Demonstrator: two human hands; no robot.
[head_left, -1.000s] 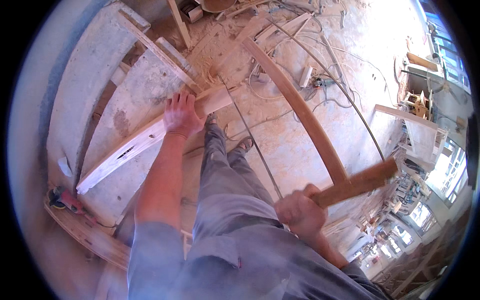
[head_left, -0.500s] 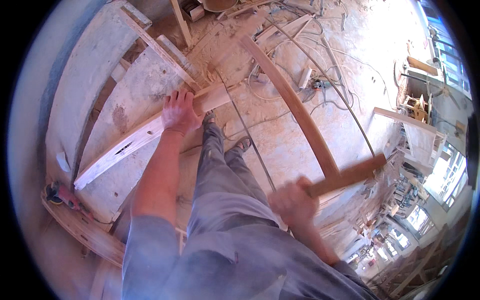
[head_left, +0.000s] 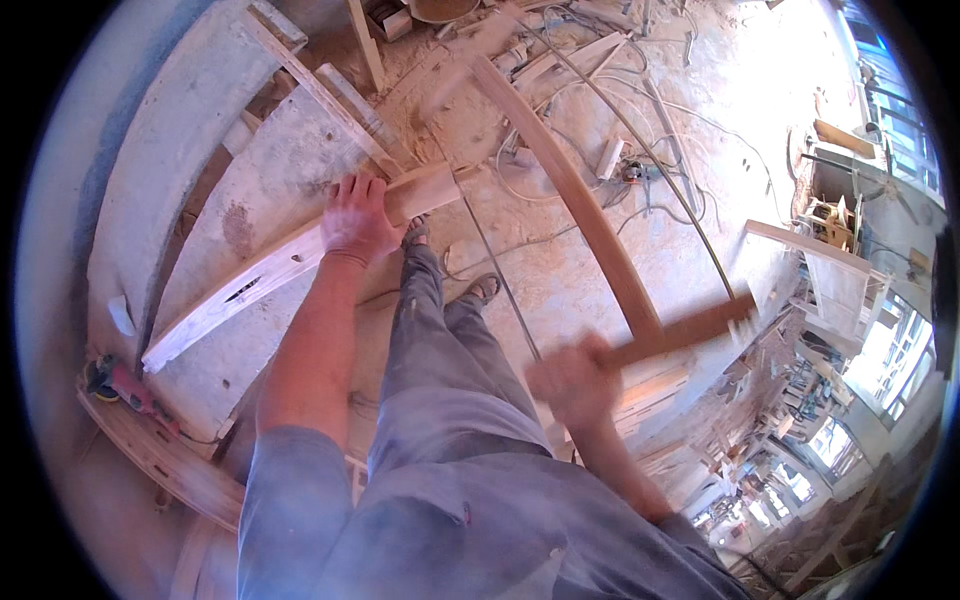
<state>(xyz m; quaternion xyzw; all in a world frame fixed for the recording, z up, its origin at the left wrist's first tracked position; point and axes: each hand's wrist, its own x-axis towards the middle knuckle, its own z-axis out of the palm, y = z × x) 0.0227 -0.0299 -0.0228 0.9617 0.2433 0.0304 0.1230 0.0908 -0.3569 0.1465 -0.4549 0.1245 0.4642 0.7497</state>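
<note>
My left hand lies flat on a pale curved wooden piece with a slot in it, which rests on a dusty workbench. In my right hand I grip a short brown wooden stick, blurred with motion, out to the right at waist height. Leaning across the middle is a long curved wooden rail, and the stick's near end crosses its lower part. My grey trouser legs and sandalled feet show below.
A red power tool lies at the bench's left edge beside a curved board. Cables and wood offcuts litter the sawdust floor. Wooden frames and stacked pieces stand at right near windows.
My right hand with the stick has swung up and left toward the long curved rail. The left hand stays on the pale piece.
</note>
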